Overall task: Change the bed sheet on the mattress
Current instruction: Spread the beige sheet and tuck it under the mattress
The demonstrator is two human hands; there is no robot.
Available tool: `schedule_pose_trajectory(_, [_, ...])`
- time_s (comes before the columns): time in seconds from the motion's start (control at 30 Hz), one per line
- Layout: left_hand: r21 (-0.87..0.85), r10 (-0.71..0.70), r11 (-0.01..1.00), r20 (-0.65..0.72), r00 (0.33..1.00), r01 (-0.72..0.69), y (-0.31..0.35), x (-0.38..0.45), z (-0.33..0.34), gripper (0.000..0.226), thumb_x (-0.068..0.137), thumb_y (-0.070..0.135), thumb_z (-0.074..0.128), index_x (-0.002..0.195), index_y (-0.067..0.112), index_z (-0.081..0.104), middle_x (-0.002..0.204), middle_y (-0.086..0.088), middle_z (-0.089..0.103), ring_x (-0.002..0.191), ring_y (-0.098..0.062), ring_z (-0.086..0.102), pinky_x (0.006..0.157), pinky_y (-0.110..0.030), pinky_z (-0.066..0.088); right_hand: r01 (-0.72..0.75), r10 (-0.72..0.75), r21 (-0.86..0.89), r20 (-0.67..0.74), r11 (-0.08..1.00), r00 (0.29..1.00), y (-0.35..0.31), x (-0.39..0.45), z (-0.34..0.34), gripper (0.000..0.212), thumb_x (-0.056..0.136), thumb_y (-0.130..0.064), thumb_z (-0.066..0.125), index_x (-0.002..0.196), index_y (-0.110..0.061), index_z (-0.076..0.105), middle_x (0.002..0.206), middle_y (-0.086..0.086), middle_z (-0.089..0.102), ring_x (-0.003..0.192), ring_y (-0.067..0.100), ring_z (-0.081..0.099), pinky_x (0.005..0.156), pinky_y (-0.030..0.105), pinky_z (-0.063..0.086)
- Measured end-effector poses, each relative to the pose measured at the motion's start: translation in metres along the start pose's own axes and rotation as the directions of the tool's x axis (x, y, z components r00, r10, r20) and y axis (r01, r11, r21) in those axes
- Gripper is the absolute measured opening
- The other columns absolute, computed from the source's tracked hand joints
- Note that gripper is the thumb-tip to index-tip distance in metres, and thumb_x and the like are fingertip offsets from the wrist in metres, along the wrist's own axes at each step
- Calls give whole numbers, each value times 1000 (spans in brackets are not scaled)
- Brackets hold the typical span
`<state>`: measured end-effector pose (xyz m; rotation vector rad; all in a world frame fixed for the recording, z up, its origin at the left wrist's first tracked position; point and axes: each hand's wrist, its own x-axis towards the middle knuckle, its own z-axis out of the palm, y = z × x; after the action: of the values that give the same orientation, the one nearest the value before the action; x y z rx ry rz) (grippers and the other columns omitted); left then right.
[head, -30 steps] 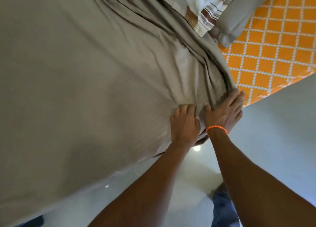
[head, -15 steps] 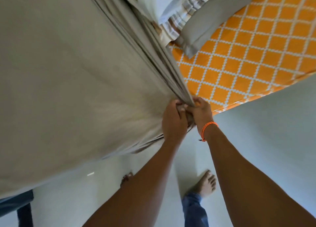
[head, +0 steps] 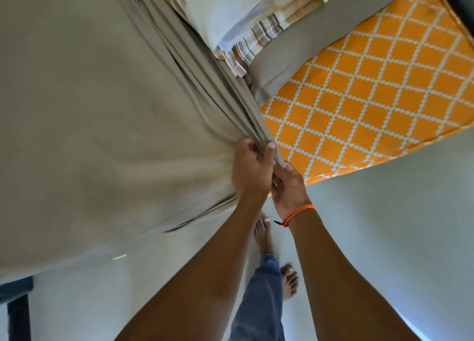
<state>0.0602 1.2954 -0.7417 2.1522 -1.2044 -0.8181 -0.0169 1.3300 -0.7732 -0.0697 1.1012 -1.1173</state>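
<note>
Mattress [head: 372,97]: orange lattice cover, bared at right.
Bed sheet [head: 89,109]: grey, covers left part, gathered into a ridge at centre.
Left hand [head: 252,170]: fingers curled round the bunched edge.
Right hand [head: 288,188]: pinches same edge just below.
Advice: pull low and evenly, away from the pillows [head: 230,20].
</note>
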Motion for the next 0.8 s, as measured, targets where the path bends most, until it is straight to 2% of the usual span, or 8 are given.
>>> schedule_pose_trajectory(0.1, [14,15,1000,-29,999,-15,19,11,6,56,84,62,72,115,26,43,105,7,61,88,-24,64,72,-37,48,-132,120,276,59,952,991,6,-4,-5,52,100,-39,64,133,1,63,128,18,68,120,30,65,106,40,48])
schedule_pose_trajectory(0.17, [138,34,990,-52,998,-26,23,20,4,62,87,54,73,130,20,42,123,-2,61,96,-33,67,72,-41,49,-145,137,214,49,966,989,9,-4,-1,38,98,-30,65,123,-2,67,113,13,72,103,24,69,92,35,54])
schedule_pose_trajectory(0.27, [336,47,941,-12,999,-40,19,36,-3,41,98,35,64,129,11,54,128,-11,57,101,-39,65,72,-43,47,-153,153,-12,1,988,988,3,2,9,6,93,-10,63,91,-6,68,82,7,71,72,14,67,70,28,56])
schedule_pose_trajectory(0.43, [334,163,927,48,985,-169,15,59,-6,24,102,29,57,97,8,66,108,-13,63,103,-36,58,78,-45,46,-289,241,-423,-165,859,956,-36,32,24,19,80,-17,66,62,-12,61,62,9,55,59,22,52,60,29,42])
schedule_pose_trajectory(0.53, [206,209,954,68,976,-218,23,56,4,25,104,27,55,88,9,61,96,-14,65,97,-36,56,77,-47,45,-205,81,-473,-269,857,960,-59,63,40,29,89,-5,57,61,-9,59,51,5,52,49,19,46,48,22,40])
schedule_pose_trajectory(0.67, [99,243,964,58,968,-248,32,47,22,21,97,19,57,77,13,55,82,-14,63,83,-40,57,67,-48,41,-114,69,-399,-127,910,990,-89,109,80,33,98,-40,64,86,-11,77,71,4,72,62,16,67,63,29,53])
schedule_pose_trajectory(0.73, [96,255,961,51,966,-259,30,46,28,16,93,17,55,77,14,55,81,-12,62,80,-38,57,67,-46,41,-114,123,-447,-9,887,992,-103,129,96,50,93,-55,68,114,-11,78,104,12,79,95,27,76,86,38,61])
schedule_pose_trajectory(0.8, [114,271,955,31,962,-273,29,41,32,15,94,19,53,81,13,58,83,-11,63,82,-35,59,70,-44,43,-93,133,-550,32,830,991,-118,143,107,59,87,-64,70,123,-17,75,116,13,76,107,31,74,96,46,59])
